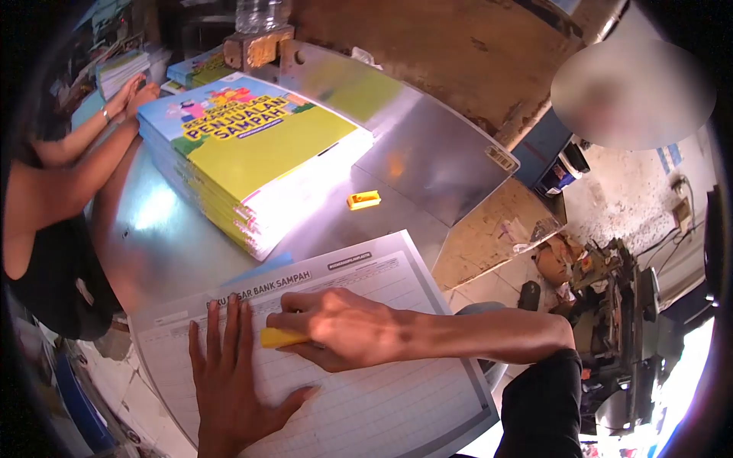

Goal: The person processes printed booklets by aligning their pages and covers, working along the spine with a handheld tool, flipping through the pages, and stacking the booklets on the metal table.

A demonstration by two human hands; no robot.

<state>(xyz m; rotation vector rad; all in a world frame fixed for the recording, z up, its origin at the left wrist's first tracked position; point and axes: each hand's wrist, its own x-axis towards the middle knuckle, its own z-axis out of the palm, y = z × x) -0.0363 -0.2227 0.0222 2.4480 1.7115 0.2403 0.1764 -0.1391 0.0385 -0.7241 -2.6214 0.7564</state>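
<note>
A large printed sheet (pixel 366 397) headed "Buku Besar Bank Sampah", ruled with a grid, lies in front of me over the near side of the metal table. My left hand (pixel 225 382) rests flat on its left part, fingers spread. Just to the right, my right hand (pixel 347 330) is closed around a yellow object (pixel 281 338) held low over the sheet. Only its blunt yellow end shows, so its kind is hidden. Past the sheet's top edge lies a small yellow-orange case (pixel 363 200).
A tall stack of "Buku Rekapitulasi Penjualan Sampah" books (pixel 259 160) stands on the metal table (pixel 412 183). Another person's hands (pixel 130 95) are behind it at left. More books (pixel 195 69) lie farther back. Another person is at the upper right; clutter (pixel 603 305) fills the right.
</note>
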